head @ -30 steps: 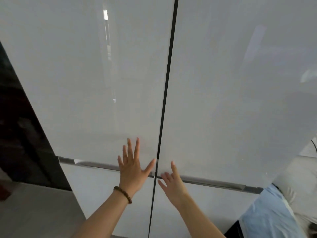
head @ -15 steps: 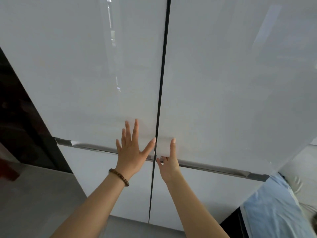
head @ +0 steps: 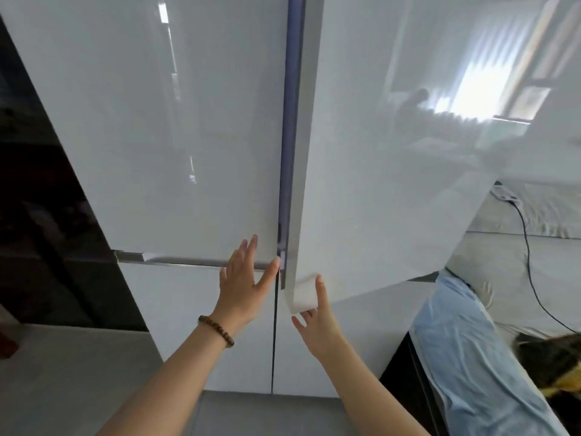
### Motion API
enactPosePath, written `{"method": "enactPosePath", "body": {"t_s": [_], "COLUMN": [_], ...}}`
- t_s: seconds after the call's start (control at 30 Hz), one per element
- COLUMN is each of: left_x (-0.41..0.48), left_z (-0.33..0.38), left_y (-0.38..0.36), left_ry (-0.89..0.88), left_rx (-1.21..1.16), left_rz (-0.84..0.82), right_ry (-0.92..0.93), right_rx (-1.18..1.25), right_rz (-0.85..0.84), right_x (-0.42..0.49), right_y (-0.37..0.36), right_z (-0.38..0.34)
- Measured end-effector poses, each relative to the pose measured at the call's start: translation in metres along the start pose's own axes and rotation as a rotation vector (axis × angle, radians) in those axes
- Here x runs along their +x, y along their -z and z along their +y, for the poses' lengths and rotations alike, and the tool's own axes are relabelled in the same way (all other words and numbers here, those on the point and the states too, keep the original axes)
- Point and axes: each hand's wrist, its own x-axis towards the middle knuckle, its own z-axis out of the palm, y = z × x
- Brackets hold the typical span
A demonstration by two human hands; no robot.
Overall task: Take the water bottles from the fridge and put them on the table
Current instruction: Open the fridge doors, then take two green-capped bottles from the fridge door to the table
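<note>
Hands reach up to the fridge (head: 188, 309), both forearms stretched forward. The left hand (head: 243, 284), with a bead bracelet (head: 217, 330) on the wrist, lies flat on the lower edge of the left door (head: 176, 136), fingers straight and spread, grasping nothing. The right hand (head: 316, 322) pinches the bottom inner corner of the right door (head: 393, 184), thumb on the front, fingers underneath. This door stands ajar. The inside is hidden, so I cannot tell where the water bottles are.

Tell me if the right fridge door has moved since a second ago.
Yes. The right door has swung outward from the shut left door, the right hand gripping its lower corner.
</note>
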Motion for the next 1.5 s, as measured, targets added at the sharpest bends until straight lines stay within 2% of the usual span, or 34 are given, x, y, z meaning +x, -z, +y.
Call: {"method": "enactPosePath", "body": {"t_s": [0.1, 0.17, 0.3, 0.43, 0.57, 0.7, 0.93, 1.03, 1.13, 1.27, 1.5], "left_x": [-0.029, -0.047, -0.073, -0.089, -0.097, -0.097, -0.093, -0.099, -0.107, -0.113, -0.125], "left_z": [0.024, 0.047, 0.094, 0.147, 0.206, 0.256, 0.317, 0.34, 0.366, 0.392, 0.434], "left_y": [0.01, 0.014, 0.014, 0.008, 0.001, 0.0, -0.03, -0.054, -0.077, -0.115, -0.15], "left_ry": [-0.068, -0.131, -0.231, -0.334, -0.488, -0.636, -0.9, -0.925, -0.976, -0.944, -0.925], "left_rx": [-0.067, -0.099, -0.206, -0.319, -0.433, -0.448, -0.182, -0.234, -0.196, -0.075, -0.022], "left_rz": [-0.044, -0.044, -0.066, -0.025, 0.047, 0.168, 0.195, 0.179, 0.242, 0.288, 0.311], "right_ry": [0.023, 0.1, 0.539, 0.953, 1.199, 1.394, 1.469, 1.465, 1.461, 1.429, 1.336], "right_rx": [-0.023, -0.027, -0.213, -0.476, -0.673, -0.831, -0.898, -0.919, -0.922, -0.897, -0.902], "right_rz": [-0.007, 0.06, 0.307, 0.378, 0.49, 0.556, 0.698, 0.708, 0.698, 0.675, 0.679], "right_x": [-0.06, -0.1, -0.173, -0.237, -0.282, -0.304, -0.316, -0.321, -0.325, -0.329, -0.334], "right_y": [0.025, 0.037, 0.048, 0.049, 0.057, 0.065, 0.111, 0.145, 0.18, 0.222, 0.267], "right_z": [0.009, 0.008, -0.017, -0.055, -0.094, -0.129, -0.189, -0.209, -0.231, -0.257, -0.285]}}
